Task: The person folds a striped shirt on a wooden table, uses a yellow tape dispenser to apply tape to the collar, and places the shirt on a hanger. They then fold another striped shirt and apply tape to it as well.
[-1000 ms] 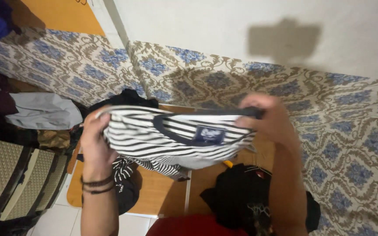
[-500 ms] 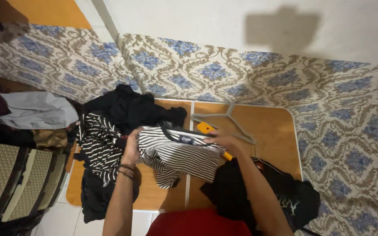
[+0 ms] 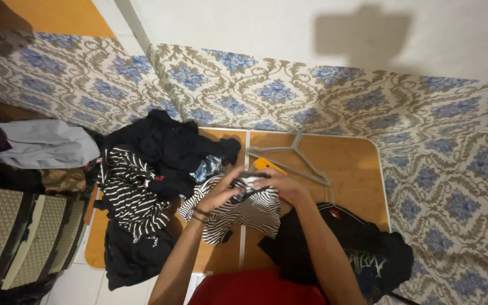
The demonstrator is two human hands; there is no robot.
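A black-and-white striped shirt (image 3: 238, 212) lies bunched on the wooden folding table (image 3: 351, 169). My left hand (image 3: 221, 192) grips its upper edge on the left side. My right hand (image 3: 280, 185) holds the same edge on the right, near the collar. An orange object (image 3: 266, 165) peeks out just beyond my hands. A grey wire hanger (image 3: 292, 155) lies on the table behind the shirt.
A pile of black clothes (image 3: 165, 149) and another striped garment (image 3: 128, 195) cover the table's left part. A black printed shirt (image 3: 362, 254) lies at the near right. Patterned blue-and-beige covering (image 3: 441, 164) surrounds the table. A grey cloth (image 3: 46, 144) rests at far left.
The striped shirt, held up spread wide a second ago, has come down onto the table and is bunched. My hands moved closer together at its top edge.
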